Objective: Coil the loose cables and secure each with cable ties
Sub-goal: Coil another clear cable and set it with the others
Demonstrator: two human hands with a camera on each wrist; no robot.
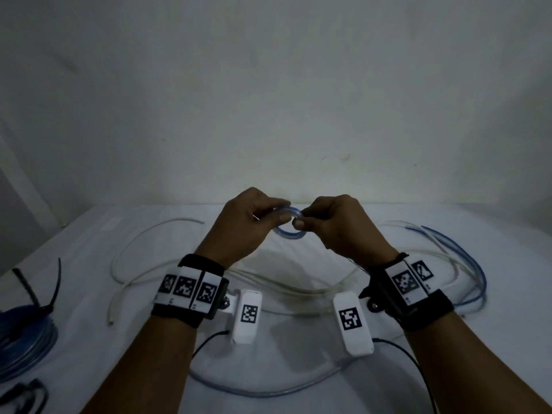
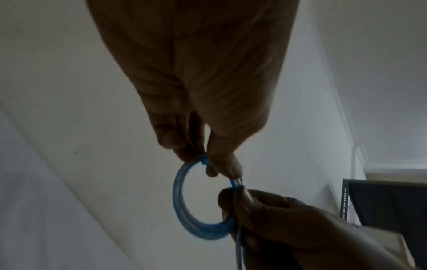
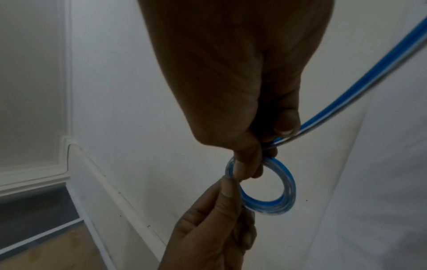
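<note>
- both hands were up off the tabletop (image 1: 89, 240), near its far edge, working one small blue coil (image 1: 289, 231) between them
- left hand (image 1: 248, 225) pinched the coil's near-left side between thumb and fingers, and the right hand (image 1: 337, 225) pinched the opposite side, so the ring sat directly between the two, neither hand really nearer
- from the right wrist view the loose blue cable tail (image 3: 360, 91) ran out of the right hand's grip, off toward the right edge, where the rest of the blue cable (image 1: 466, 264) lay in slack loops
- my guess: the next wrap has to come from that right side, with the right hand feeding and the left holding the ring steady
- a finished blue coil (image 1: 27, 345) with a black cable tie (image 1: 44, 297) sat at the left edge, partly cut off
- white cables (image 1: 143, 264) were spread loose across the middle, uncoiled
- couldn't tell how many turns the small coil had, the wrist views were dim and the fingers covered part of it
- something dark at the near-left corner was cut off, maybe spare ties, not sure
</note>
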